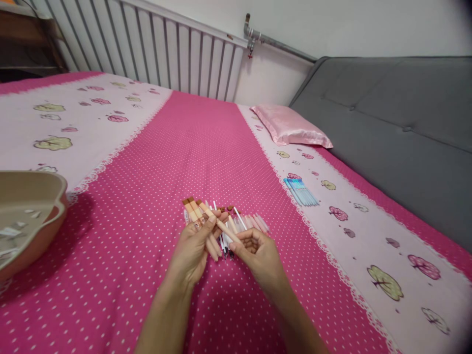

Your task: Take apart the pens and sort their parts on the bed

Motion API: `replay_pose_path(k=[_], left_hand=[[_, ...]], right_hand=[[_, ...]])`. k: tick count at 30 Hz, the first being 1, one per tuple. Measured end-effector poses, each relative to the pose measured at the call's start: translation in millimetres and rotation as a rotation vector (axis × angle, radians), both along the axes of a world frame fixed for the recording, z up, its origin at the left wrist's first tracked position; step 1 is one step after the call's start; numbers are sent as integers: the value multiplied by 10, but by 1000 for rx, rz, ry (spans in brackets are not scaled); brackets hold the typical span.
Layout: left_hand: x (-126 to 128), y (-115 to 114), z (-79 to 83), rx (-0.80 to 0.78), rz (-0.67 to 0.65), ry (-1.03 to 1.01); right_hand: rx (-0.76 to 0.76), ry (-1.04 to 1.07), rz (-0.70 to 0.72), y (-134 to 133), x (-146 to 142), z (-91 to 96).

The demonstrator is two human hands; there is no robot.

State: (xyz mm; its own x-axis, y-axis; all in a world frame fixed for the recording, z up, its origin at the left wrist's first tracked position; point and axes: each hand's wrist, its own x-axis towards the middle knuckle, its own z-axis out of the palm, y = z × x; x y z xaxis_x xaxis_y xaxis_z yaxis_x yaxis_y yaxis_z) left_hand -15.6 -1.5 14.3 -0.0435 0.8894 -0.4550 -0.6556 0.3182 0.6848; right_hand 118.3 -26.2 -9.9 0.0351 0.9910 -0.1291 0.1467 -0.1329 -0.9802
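Note:
My left hand (191,253) is closed around several peach-coloured pens (191,210) with brown ends, which fan up toward the far left. Between both hands one more pen (226,230) slants down to the right. Its lower end is pinched in the fingers of my right hand (261,255), while its brown end lies by my left thumb. Just beyond my hands lie pale pink pen barrels (258,223), thin white refills (239,218) with some dark tips, and small brown pieces (230,209). My fingers partly cover this pile.
A bundle of blue pens (300,191) lies on the bed to the right. At the left stands a beige and pink basin (55,216) with scraps inside. Farther back are a pink pillow (289,127), a grey headboard (387,108) and a white radiator (177,54).

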Motion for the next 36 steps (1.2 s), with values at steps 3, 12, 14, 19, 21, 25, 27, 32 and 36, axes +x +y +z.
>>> replay_pose_path(k=[3, 12, 14, 19, 21, 25, 27, 32, 36], left_hand=[[3, 1, 27, -10, 18, -4], [-15, 1, 13, 25, 46, -21], [3, 2, 9, 14, 60, -24], [0, 20, -14, 20, 120, -64], [-25, 34, -20, 7, 188, -77], [-55, 58, -22, -18, 222, -105], [-54, 63, -35, -23, 214, -100], [-82, 73, -119, -18, 283, -30], [-110, 66, -175, -1, 217, 99]], right_hand=[[43, -21, -92, -2, -3, -6], [-25, 81, 85, 20, 11, -45], [11, 40, 7, 14, 7, -25], [154, -96, -180, -6, 5, -25], [262, -111, -255, -5, 12, -42], [234, -90, -225, 8, 24, -37], [205, -82, -210, 12, 39, -3], [218, -140, -270, 29, 150, 87], [301, -339, -393, 70, 235, 55]])
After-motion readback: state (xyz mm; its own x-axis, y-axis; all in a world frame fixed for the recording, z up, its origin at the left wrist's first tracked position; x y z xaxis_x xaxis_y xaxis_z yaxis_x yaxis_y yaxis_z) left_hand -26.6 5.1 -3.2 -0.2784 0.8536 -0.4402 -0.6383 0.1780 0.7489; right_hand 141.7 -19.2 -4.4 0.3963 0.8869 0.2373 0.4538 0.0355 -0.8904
